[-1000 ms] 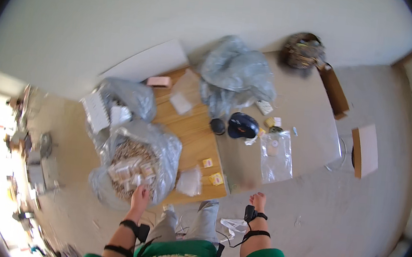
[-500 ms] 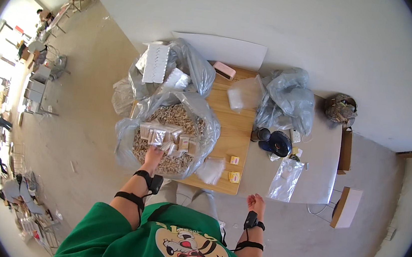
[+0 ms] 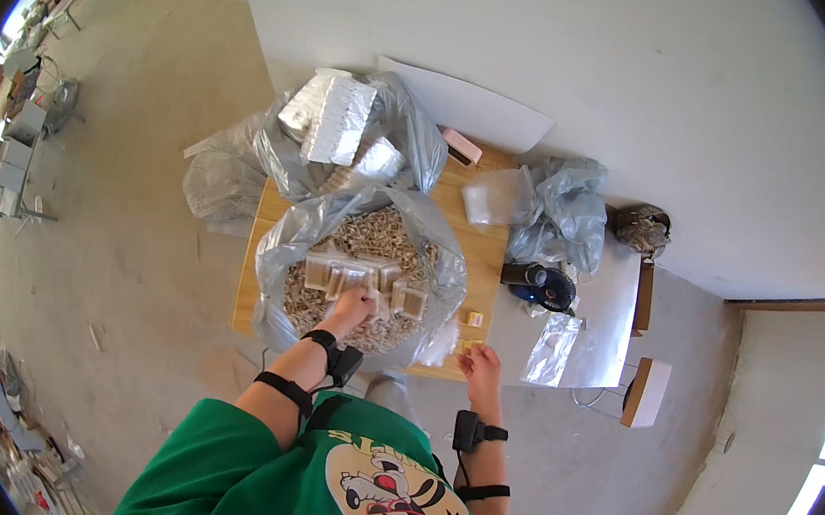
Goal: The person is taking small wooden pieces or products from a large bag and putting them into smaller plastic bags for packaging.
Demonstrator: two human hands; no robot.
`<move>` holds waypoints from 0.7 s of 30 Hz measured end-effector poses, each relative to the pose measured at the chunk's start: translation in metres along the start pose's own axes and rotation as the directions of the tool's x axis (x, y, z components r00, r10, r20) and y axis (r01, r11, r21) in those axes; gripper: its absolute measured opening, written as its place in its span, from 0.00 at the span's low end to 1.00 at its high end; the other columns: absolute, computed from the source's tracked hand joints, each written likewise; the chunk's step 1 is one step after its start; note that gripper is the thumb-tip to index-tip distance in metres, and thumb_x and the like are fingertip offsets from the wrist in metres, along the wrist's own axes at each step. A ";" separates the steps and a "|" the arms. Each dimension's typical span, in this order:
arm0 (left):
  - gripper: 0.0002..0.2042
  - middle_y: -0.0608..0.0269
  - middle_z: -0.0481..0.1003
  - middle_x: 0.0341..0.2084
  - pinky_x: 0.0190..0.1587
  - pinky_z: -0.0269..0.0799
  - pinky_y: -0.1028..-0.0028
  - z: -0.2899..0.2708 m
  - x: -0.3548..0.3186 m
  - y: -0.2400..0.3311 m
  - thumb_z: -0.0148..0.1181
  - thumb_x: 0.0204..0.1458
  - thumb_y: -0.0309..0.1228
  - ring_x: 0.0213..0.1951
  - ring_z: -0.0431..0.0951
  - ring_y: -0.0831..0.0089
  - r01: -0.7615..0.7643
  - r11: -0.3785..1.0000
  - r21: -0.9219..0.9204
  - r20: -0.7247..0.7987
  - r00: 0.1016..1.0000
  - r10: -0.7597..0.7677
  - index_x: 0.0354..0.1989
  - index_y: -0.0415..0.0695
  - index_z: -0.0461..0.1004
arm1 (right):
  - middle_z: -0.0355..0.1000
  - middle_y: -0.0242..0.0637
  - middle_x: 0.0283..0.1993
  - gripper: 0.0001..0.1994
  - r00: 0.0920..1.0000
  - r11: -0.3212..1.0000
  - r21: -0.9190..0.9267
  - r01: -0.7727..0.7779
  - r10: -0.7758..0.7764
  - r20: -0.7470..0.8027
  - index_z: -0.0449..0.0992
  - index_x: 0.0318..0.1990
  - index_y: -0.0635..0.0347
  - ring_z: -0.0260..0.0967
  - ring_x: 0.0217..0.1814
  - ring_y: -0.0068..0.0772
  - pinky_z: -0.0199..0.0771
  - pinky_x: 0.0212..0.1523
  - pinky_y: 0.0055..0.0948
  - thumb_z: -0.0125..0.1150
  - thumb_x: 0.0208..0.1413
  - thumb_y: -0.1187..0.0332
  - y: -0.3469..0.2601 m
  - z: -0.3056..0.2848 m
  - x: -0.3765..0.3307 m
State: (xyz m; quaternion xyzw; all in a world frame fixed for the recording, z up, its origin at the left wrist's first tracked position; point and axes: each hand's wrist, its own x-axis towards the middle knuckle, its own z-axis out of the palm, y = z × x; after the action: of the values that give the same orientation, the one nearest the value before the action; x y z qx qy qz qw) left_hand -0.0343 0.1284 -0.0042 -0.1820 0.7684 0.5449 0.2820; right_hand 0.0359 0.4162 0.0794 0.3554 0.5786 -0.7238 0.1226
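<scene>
A grey plastic bag [image 3: 285, 229] stands wide, filled with many small beige pieces [image 3: 375, 229]. On top of them lie several clear flat packets [image 3: 410, 303] with beige contents. My left hand [image 3: 355, 306] is down among these packets, fingers curled; what they grip is hidden. At the table's front edge, my right hand [image 3: 482, 363] has its fingers bent together at a small yellow stack [image 3: 472, 344], and whatever they pinch is too small to make out. A second small yellow pack [image 3: 474, 318] lies just beyond. Clear plastic bags [image 3: 440, 343] lie to the left of the right hand.
Behind stands another grey bag [image 3: 416, 132] with white trays [image 3: 339, 119]. On the wooden table [image 3: 467, 263] are a pink box [image 3: 461, 147] and clear sheets [image 3: 494, 198]. Rightward are a crumpled grey bag [image 3: 573, 214], a dark cup [image 3: 524, 274], a blue fan [image 3: 557, 291] and a camouflage bag [image 3: 643, 229].
My right hand has moved forward and left to the yellow stack. My left hand has shifted slightly right among the packets. The whole view has turned a little.
</scene>
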 end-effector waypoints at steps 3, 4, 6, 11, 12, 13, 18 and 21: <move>0.09 0.60 0.73 0.19 0.24 0.69 0.77 -0.044 -0.025 0.027 0.54 0.49 0.32 0.22 0.73 0.77 -0.015 0.993 -0.119 0.156 0.987 0.034 0.26 0.37 0.69 | 0.69 0.35 0.32 0.09 0.980 0.973 -0.198 0.115 -0.079 0.183 0.68 0.39 0.62 0.70 0.34 0.27 0.72 0.33 0.23 0.51 0.55 0.66 -0.013 0.085 -0.003; 0.09 0.62 0.72 0.19 0.24 0.69 0.78 -0.052 -0.032 0.040 0.53 0.51 0.32 0.21 0.71 0.78 -0.022 0.965 -0.260 0.217 0.973 0.080 0.27 0.38 0.69 | 0.69 0.34 0.32 0.10 0.966 0.949 -0.256 0.182 -0.124 0.228 0.67 0.41 0.61 0.69 0.34 0.26 0.71 0.32 0.23 0.51 0.55 0.65 -0.005 0.101 0.006; 0.07 0.68 0.70 0.19 0.25 0.68 0.79 -0.070 -0.038 0.046 0.52 0.53 0.32 0.19 0.68 0.80 -0.029 0.910 -0.414 0.286 0.945 0.160 0.30 0.41 0.69 | 0.69 0.34 0.32 0.12 0.944 0.918 -0.306 0.253 -0.164 0.287 0.67 0.42 0.61 0.69 0.34 0.25 0.71 0.32 0.23 0.52 0.55 0.64 0.000 0.147 0.009; 0.08 0.68 0.70 0.19 0.28 0.70 0.79 -0.118 -0.060 0.064 0.53 0.52 0.33 0.22 0.70 0.80 0.052 0.808 -0.586 0.332 0.926 0.182 0.28 0.42 0.70 | 0.68 0.31 0.33 0.17 0.946 0.995 -0.090 0.034 -0.003 0.325 0.62 0.49 0.58 0.66 0.32 0.21 0.67 0.29 0.21 0.55 0.53 0.67 -0.011 0.217 -0.006; 0.08 0.68 0.71 0.20 0.28 0.70 0.79 -0.128 -0.064 0.069 0.53 0.51 0.33 0.23 0.70 0.80 0.068 0.838 -0.541 0.362 0.918 0.159 0.27 0.42 0.70 | 0.68 0.31 0.33 0.17 0.944 0.995 -0.095 0.036 -0.003 0.329 0.62 0.49 0.58 0.66 0.32 0.21 0.67 0.29 0.21 0.55 0.53 0.67 -0.010 0.219 -0.004; 0.08 0.67 0.71 0.21 0.29 0.70 0.79 -0.135 -0.066 0.071 0.52 0.51 0.33 0.23 0.71 0.80 0.084 0.865 -0.494 0.391 0.910 0.135 0.27 0.42 0.71 | 0.68 0.31 0.33 0.17 0.942 0.989 -0.102 0.108 -0.069 0.329 0.62 0.48 0.58 0.67 0.32 0.21 0.67 0.29 0.21 0.56 0.52 0.68 -0.010 0.219 -0.001; 0.06 0.67 0.72 0.21 0.28 0.68 0.81 -0.138 -0.072 0.077 0.52 0.48 0.31 0.22 0.70 0.81 0.025 0.873 -0.487 0.377 0.908 0.184 0.24 0.41 0.71 | 0.69 0.32 0.35 0.17 0.936 0.973 -0.146 0.177 -0.120 0.331 0.63 0.48 0.60 0.67 0.34 0.23 0.68 0.30 0.22 0.56 0.51 0.71 -0.019 0.220 -0.001; 0.06 0.68 0.71 0.20 0.25 0.64 0.81 -0.119 -0.071 0.083 0.53 0.47 0.30 0.22 0.69 0.81 -0.090 0.885 -0.457 0.236 0.947 0.218 0.24 0.41 0.71 | 0.70 0.33 0.33 0.14 0.806 0.568 -0.582 0.583 -0.498 0.321 0.67 0.44 0.62 0.68 0.34 0.24 0.69 0.33 0.23 0.57 0.49 0.73 -0.021 0.220 0.000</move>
State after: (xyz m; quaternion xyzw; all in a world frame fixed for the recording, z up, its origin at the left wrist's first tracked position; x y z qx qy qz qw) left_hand -0.0561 0.0429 0.1307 -0.0997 0.5895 0.7453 0.2950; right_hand -0.0583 0.2188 0.1122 0.0501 0.8658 -0.4956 0.0466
